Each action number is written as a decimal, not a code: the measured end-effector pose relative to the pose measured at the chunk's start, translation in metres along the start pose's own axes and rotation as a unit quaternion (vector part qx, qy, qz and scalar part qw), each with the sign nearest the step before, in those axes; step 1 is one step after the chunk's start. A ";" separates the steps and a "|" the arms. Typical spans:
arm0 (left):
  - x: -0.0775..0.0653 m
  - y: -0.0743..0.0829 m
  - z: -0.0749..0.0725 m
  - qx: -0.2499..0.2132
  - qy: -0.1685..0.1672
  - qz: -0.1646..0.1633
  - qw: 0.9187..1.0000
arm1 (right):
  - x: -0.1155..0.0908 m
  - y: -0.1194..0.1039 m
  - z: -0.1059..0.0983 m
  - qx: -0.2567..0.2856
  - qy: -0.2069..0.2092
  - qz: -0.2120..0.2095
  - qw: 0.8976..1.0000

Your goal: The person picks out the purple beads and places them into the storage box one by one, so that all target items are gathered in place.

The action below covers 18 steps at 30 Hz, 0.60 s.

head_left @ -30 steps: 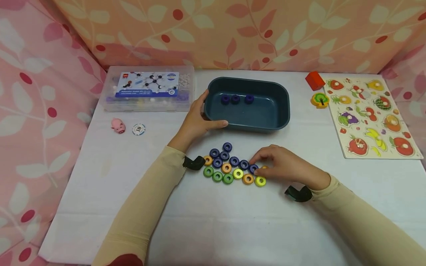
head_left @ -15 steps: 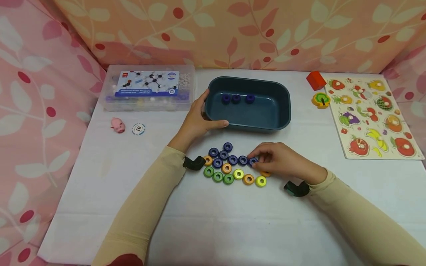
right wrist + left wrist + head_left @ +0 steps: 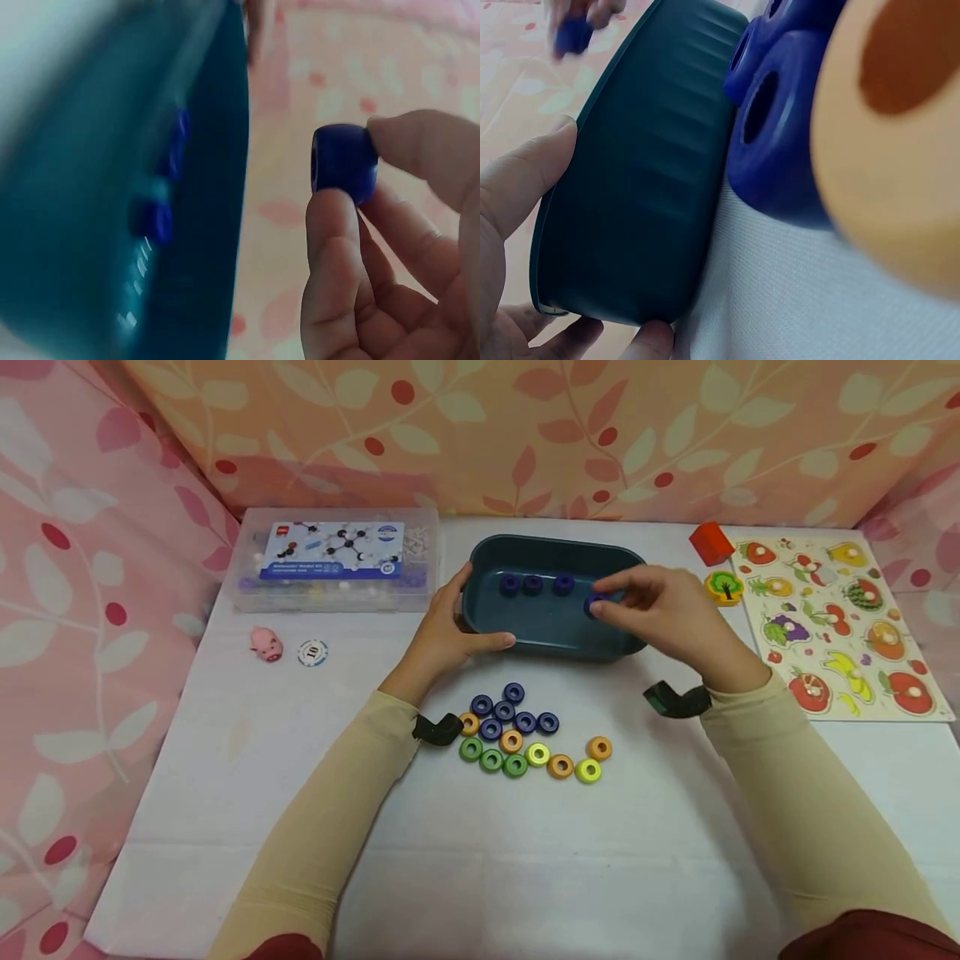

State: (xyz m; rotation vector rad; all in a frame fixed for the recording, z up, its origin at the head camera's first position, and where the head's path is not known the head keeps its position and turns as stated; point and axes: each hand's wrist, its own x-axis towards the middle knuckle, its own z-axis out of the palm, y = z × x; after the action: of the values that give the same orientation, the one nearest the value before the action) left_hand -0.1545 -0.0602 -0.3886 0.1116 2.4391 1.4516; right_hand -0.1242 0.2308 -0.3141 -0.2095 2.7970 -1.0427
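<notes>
Since 0.5 s ago: right hand [image 3: 667, 610] + purple ring [image 3: 345, 163] moved from the loose pile to over right end of the tub [image 3: 555, 648]; tub, left hand [image 3: 450, 631] & pile basically unchanged. Ring pos now: off the table [image 3: 420, 877], above rim level per wrist cams, not touching tub. Right hand pinches it btwn thumb & fingertips. Left hand grips tub at left end, thumb along near rim, fingers round left side.

In tub: 3 purple rings [image 3: 533, 590] toward far side, 2 close together at left, 3rd w/ gap to right. Near side of tub, on table: 6 loose purple rings [image 3: 491, 737], 4 orange rings [image 3: 511, 750], 3 green rings [image 3: 492, 769], 2 yellow rings [image 3: 537, 762].

Step in hand, prob: transfer of purple #4 into tub, approx at placement. Next move calls for lowering it to tub floor right of the 3, clear of rim, then letting go; left hand should keep tub steady.

Farther out: left, kit case [image 3: 330, 589], pink pig [image 3: 266, 643], chip [image 3: 312, 652]. Right, red block [image 3: 711, 543], tree piece [image 3: 723, 587], fruit puzzle [image 3: 825, 639].
</notes>
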 end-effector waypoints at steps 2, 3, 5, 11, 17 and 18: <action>0.000 -0.001 0.000 0.000 -0.001 -0.002 1.000 | 0.019 0.000 -0.006 -0.008 0.013 0.027 1.000; -0.001 -0.001 0.000 -0.001 -0.001 -0.003 1.000 | 0.029 0.001 -0.008 -0.011 0.016 0.037 0.999; -0.001 -0.001 -0.001 -0.002 -0.002 -0.005 1.000 | 0.047 0.005 -0.009 -0.018 0.011 0.050 0.999; -0.001 -0.001 0.000 -0.008 -0.004 -0.007 1.000 | 0.080 0.022 -0.002 -0.040 -0.044 0.062 0.996; 0.000 0.001 0.000 -0.007 -0.003 -0.009 1.000 | 0.089 0.028 0.000 -0.071 -0.085 0.046 0.993; 0.000 0.001 0.000 -0.005 -0.002 -0.010 1.000 | 0.090 0.028 0.000 -0.074 -0.090 0.046 0.992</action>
State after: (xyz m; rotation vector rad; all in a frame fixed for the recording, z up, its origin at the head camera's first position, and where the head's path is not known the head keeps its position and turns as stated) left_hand -0.1546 -0.0601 -0.3875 0.0878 2.4230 1.4526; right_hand -0.2146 0.2348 -0.3406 -0.1783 2.6932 -0.7558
